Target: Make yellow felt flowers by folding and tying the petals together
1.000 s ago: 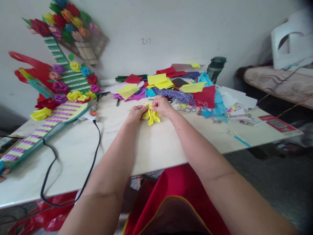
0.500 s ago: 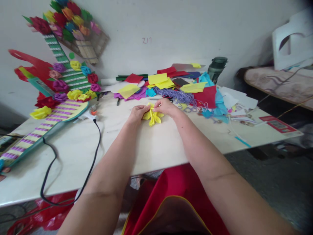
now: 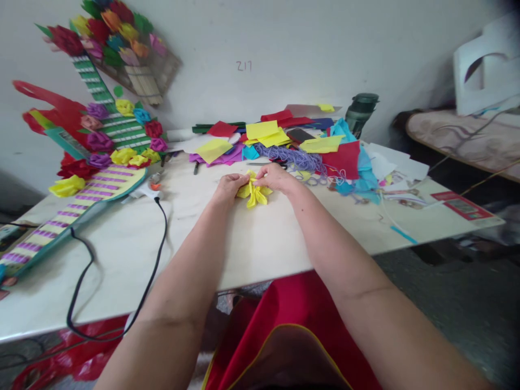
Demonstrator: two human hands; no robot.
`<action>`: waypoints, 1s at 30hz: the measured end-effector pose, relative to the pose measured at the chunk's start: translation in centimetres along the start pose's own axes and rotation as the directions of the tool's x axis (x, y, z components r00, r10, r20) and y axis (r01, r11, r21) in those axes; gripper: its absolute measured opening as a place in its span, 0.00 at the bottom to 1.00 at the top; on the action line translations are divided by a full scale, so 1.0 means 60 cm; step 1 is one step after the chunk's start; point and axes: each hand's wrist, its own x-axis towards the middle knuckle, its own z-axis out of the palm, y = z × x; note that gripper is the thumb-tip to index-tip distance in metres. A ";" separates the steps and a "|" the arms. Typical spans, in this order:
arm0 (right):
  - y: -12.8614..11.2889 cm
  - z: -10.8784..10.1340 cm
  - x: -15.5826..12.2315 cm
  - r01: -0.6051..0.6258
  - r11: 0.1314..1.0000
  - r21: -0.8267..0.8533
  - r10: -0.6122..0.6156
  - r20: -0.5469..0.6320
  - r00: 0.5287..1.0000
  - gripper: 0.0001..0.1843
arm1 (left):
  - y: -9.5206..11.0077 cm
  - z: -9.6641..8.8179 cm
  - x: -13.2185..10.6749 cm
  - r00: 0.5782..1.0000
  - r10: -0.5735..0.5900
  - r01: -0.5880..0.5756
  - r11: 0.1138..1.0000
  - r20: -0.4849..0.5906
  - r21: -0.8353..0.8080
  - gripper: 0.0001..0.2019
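A folded yellow paper flower [image 3: 253, 193] lies on the pale table [image 3: 260, 244] between my two hands. My left hand [image 3: 228, 187] pinches its left side with the fingers curled. My right hand [image 3: 275, 176] pinches its top from the right, fingers pressed together. Both forearms reach forward from the bottom of the view.
A heap of coloured paper sheets [image 3: 284, 143] and purple cord [image 3: 296, 158] lies behind the hands. At the left stands a striped craft piece with paper roses [image 3: 101, 157]. A glue gun [image 3: 152, 186] with a black cable [image 3: 87, 271] lies at the left. A dark bottle [image 3: 359, 111] stands at the back.
My hands have shifted only slightly on the yellow flower; both keep their pinch on it.
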 end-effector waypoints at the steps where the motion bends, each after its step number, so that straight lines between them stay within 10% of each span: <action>1: -0.001 0.000 0.000 -0.003 1.000 -0.010 0.003 -0.002 1.000 0.06 | 0.000 0.000 0.000 1.000 0.002 -0.002 1.000 0.003 0.003 0.18; 30: 0.007 0.011 0.010 0.162 0.925 -0.344 -0.195 -0.064 0.979 0.17 | -0.003 -0.005 0.007 0.999 -0.032 0.032 0.999 -0.021 -0.017 0.17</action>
